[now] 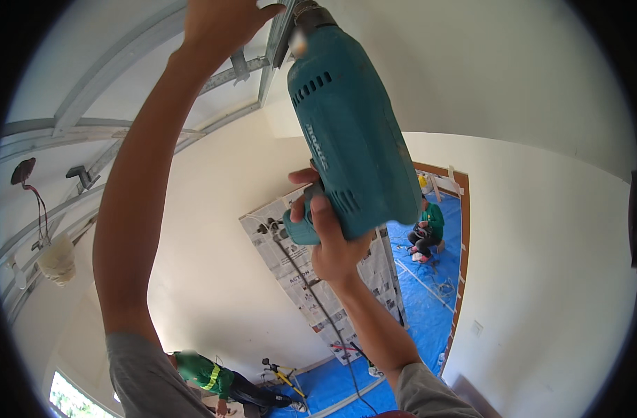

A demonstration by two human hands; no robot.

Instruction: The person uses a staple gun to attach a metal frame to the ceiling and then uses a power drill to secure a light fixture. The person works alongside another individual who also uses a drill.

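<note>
My right hand (337, 247) is wrapped round the handle of a teal power drill (357, 125), with a finger by the trigger. The drill tilts upward, and its dark chuck end (315, 15) meets the metal ceiling channel (282, 35) at the top edge. From the handle a dark cord (311, 289) hangs toward the floor. My left hand (221, 24) is raised beside the channel, thumb stretched out toward it. The upper edge cuts off its other fingers, so whether they touch the metal cannot be seen.
Metal ceiling framing (116, 56) runs across the upper left, with a wrapped hanging fitting (57, 261). Newspaper covers a door panel (297, 244) beside a doorway frame (465, 230). Blue sheeting (423, 299) covers the floor. One person (224, 380) is below; another (430, 221) sits beyond the doorway.
</note>
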